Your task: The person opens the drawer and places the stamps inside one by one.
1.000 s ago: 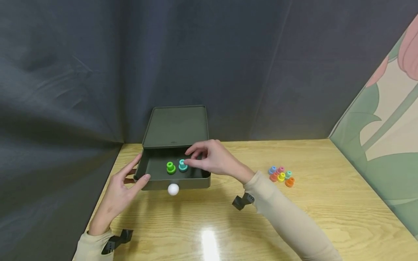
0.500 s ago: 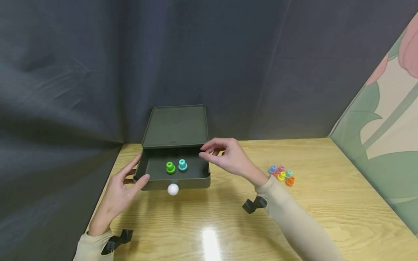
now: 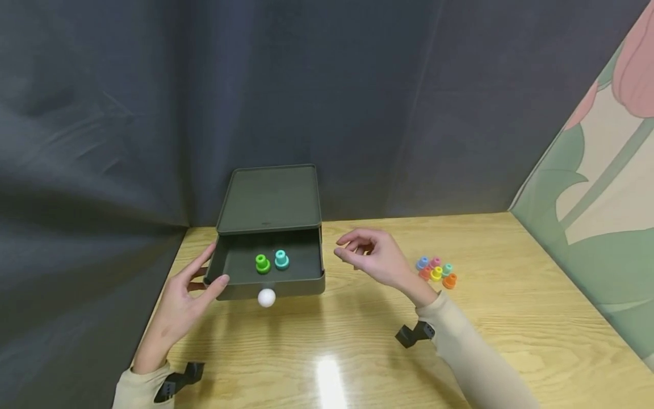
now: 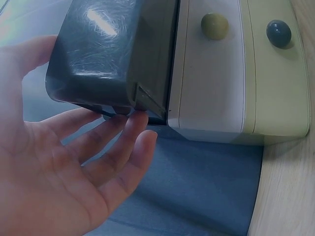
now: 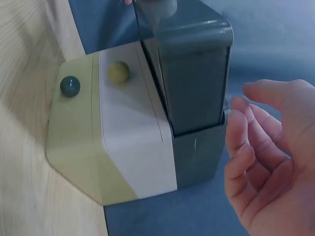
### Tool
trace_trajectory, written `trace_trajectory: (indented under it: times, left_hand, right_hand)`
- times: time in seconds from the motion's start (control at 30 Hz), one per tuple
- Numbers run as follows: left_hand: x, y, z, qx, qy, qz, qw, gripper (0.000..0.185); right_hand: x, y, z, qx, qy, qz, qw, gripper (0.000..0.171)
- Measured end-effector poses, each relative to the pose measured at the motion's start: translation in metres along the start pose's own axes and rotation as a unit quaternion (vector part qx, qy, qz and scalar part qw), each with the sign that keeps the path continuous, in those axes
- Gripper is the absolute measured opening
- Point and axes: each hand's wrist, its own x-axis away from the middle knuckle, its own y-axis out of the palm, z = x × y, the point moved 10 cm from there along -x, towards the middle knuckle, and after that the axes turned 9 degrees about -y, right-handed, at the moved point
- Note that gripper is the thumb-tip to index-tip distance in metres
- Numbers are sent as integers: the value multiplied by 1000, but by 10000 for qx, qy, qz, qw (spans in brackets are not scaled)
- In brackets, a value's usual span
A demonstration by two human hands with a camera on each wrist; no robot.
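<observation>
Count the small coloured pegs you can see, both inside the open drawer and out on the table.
8. Two stand in the open drawer: a green peg and a teal peg. Six cluster on the table right of the right hand; that cluster may hide more.

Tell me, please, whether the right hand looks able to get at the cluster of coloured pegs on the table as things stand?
Probably yes. The right hand hangs open and holds nothing, just beside the coloured pegs, which lie uncovered on the table with nothing between them and the hand.
</observation>
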Motion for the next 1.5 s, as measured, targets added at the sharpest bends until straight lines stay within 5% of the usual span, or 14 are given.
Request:
trace_trajectory:
  times: [0.67, 1.07, 1.5]
  left_hand:
    - [-1, 3, 0, -106, 8, -93, 9999, 68]
    - [2, 7, 0, -44, 72, -70, 9999, 67]
    - [1, -2, 2, -92, 150, 12, 9998, 69]
  right_hand:
    - [90, -105, 76, 998, 1474, 598, 9822, 35]
    - [145, -157, 115, 1666, 1772, 885, 9659, 40]
    - [180, -166, 170, 910, 2376, 894, 9629, 49]
